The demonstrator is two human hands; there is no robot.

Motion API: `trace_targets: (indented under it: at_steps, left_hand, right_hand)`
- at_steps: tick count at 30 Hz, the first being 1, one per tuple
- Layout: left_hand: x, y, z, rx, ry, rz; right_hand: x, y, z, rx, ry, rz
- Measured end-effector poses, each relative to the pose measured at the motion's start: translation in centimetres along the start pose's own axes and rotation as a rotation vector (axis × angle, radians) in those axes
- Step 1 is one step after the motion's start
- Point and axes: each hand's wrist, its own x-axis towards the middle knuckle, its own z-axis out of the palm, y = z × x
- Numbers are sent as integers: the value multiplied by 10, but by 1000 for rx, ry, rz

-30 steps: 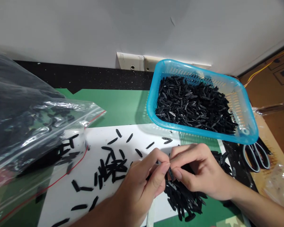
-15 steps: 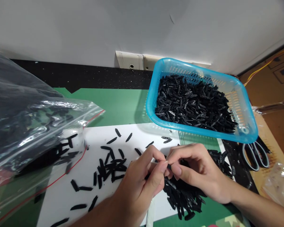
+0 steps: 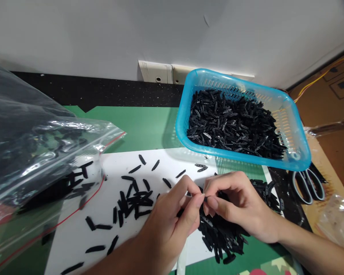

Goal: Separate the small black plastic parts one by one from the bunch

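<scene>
My left hand (image 3: 172, 221) and my right hand (image 3: 240, 208) meet fingertip to fingertip over a white sheet (image 3: 74, 240). Between the thumbs and forefingers they pinch one small black plastic piece (image 3: 204, 199), mostly hidden by the fingers. Under and right of the hands lies a heap of the same black pieces (image 3: 220, 236). Loose black pieces (image 3: 134, 200) are scattered on the sheet to the left of my left hand.
A blue slotted basket (image 3: 296, 131) full of black pieces stands at the back right. A large clear zip bag (image 3: 31, 152) with black pieces fills the left. Scissors (image 3: 308, 185) lie right of the basket's front corner. The table has a green mat (image 3: 143, 126); a wall stands behind.
Both hands stay together on the small piece, with only slight finger shifts. The camera view has tilted a little, so everything sits slightly lower and left.
</scene>
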Motion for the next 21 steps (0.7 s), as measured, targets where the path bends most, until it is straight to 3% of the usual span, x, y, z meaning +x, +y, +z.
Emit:
trace_targets:
  at_steps: [21]
  left_hand:
    - [-2, 1, 0, 24, -9, 4]
  right_hand:
    - [2, -3, -3, 2, -20, -19]
